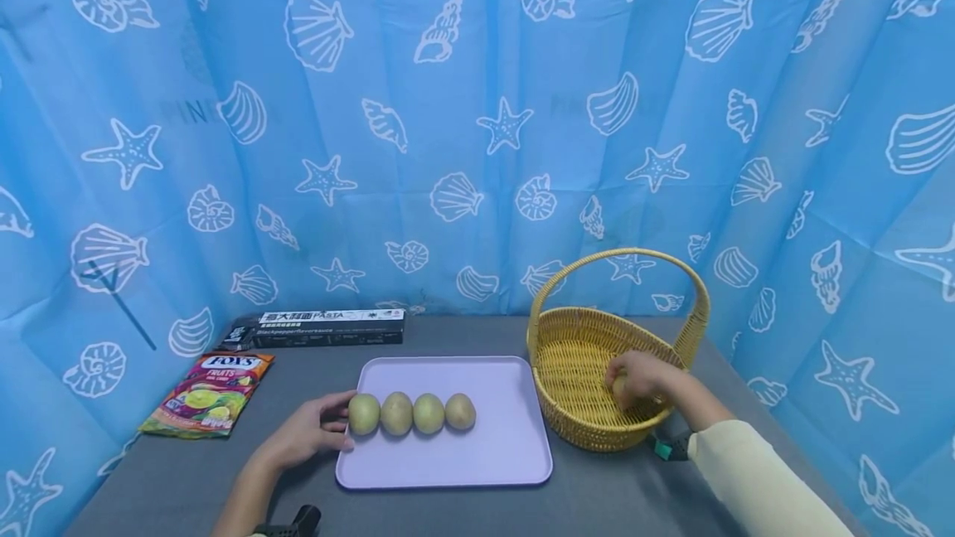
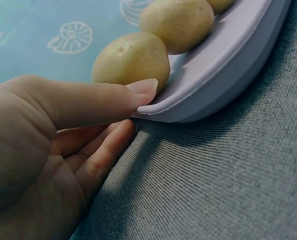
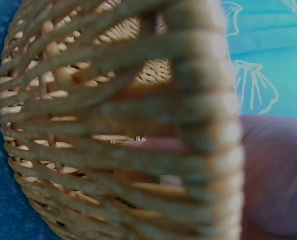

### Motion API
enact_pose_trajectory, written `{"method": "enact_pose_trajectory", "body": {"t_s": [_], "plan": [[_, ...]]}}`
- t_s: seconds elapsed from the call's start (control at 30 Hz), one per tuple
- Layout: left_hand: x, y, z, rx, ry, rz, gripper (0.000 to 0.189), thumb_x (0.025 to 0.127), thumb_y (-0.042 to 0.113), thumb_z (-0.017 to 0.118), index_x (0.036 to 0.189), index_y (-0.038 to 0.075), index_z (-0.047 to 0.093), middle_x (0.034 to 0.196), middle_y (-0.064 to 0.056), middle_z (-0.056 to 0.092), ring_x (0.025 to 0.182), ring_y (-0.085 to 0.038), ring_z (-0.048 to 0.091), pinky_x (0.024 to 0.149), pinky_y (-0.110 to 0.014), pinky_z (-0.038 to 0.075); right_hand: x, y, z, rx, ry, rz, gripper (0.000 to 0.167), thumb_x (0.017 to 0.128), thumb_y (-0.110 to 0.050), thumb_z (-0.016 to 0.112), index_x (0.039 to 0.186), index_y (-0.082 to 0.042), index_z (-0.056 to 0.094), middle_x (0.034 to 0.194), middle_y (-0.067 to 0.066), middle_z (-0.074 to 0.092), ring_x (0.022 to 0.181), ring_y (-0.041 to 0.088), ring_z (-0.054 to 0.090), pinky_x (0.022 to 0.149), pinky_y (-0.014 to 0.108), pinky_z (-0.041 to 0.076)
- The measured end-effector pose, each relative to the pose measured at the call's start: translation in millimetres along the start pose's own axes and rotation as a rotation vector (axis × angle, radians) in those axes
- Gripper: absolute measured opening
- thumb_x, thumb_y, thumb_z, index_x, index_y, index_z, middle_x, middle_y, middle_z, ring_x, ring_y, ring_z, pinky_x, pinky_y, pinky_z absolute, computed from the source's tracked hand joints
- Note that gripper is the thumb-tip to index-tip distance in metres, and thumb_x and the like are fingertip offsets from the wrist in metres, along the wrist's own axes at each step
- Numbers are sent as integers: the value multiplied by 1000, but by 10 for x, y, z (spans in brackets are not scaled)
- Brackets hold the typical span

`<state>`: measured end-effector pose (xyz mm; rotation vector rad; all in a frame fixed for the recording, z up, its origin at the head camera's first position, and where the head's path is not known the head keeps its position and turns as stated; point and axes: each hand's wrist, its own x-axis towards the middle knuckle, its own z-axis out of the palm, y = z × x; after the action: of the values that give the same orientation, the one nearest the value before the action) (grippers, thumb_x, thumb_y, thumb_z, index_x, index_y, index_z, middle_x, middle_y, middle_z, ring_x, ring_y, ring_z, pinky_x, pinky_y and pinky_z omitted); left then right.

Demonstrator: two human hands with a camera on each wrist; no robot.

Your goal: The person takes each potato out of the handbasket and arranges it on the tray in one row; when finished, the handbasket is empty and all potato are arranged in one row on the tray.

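My left hand (image 1: 309,433) is at the left edge of a lilac tray (image 1: 496,437). In the left wrist view, its thumb (image 2: 103,102) lies over the tray rim and its other fingers are below, pinching the edge. Several potatoes (image 1: 397,414) sit in a row on the tray, the nearest beside that thumb. My right hand (image 1: 643,378) reaches down inside a wicker basket (image 1: 570,429) and holds a roundish yellow-green potato (image 1: 619,385), mostly covered by the fingers. In the right wrist view, the basket's woven wall (image 3: 138,115) hides most of this hand.
A black pasta box (image 1: 328,330) lies at the back left, with a red candy bag (image 1: 212,396) in front of it. The basket's tall arched handle (image 1: 622,253) rises above the right hand. A blue shell-print curtain (image 1: 477,147) borders the grey tabletop (image 1: 597,495).
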<state>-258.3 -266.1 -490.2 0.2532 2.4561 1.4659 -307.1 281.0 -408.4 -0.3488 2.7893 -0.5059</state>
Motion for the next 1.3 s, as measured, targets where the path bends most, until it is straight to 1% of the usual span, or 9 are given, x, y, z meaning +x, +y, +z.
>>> {"method": "enact_pose_trajectory", "body": {"t_s": [0.07,0.17,0.33,0.5,0.63,0.73,0.9,1.13,1.3], "plan": [[5,1,4,4,3,-2,88,72,16,84,145,-2,39,135,-24,51,117,-38,55,93,-46,52,-16,-20,-7,6,2,-19,31,65,3,80,89,-13,69,96,6,61,83,22,52,70,38,47],[6,5,10,11,10,-8,88,72,16,84,145,-2,40,135,-25,51,117,-39,55,93,-46,52,-42,-56,-28,33,24,-111,34,64,5,77,93,-12,70,95,5,61,83,22,53,68,37,47],[-3,13,19,14,16,-2,88,71,15,84,145,-2,41,135,-25,50,118,-39,54,94,-46,52,-110,-158,-48,98,123,-251,41,64,1,75,104,-8,71,100,6,62,85,21,55,69,36,49],[-13,17,27,21,24,-4,88,70,14,85,144,-2,42,135,-24,51,117,-39,55,93,-46,52,-231,-345,-24,178,245,-276,45,70,-10,76,115,-11,70,111,9,61,89,21,55,69,34,50],[-15,20,25,24,28,-8,87,70,14,85,144,-1,42,135,-24,51,117,-38,55,93,-46,52,-310,-510,21,272,311,-301,44,72,-8,75,116,-10,68,116,12,58,94,24,55,71,33,52],[-13,22,23,24,28,-9,87,70,14,85,144,-1,41,134,-24,52,117,-39,55,93,-46,52,-335,-620,72,330,316,-327,45,73,-6,77,116,-8,64,119,14,54,94,26,55,71,33,53],[-22,14,1,20,27,-10,88,70,14,85,144,-2,41,135,-24,51,117,-39,54,93,-46,52,-326,-825,177,360,312,-384,48,71,-10,83,114,-10,61,119,12,52,94,26,56,71,33,54],[21,-44,17,3,-4,40,87,72,16,84,145,-4,39,135,-26,50,117,-39,56,93,-44,52,-350,-1104,285,392,313,-450,62,72,-16,85,128,-10,59,123,11,55,97,23,57,76,30,55],[4,-10,25,15,27,-6,87,71,16,84,144,-2,41,134,-24,52,115,-38,57,92,-46,53,-298,-1328,410,360,305,-494,60,72,-19,85,127,-16,61,123,5,58,103,22,57,81,35,53]]}}
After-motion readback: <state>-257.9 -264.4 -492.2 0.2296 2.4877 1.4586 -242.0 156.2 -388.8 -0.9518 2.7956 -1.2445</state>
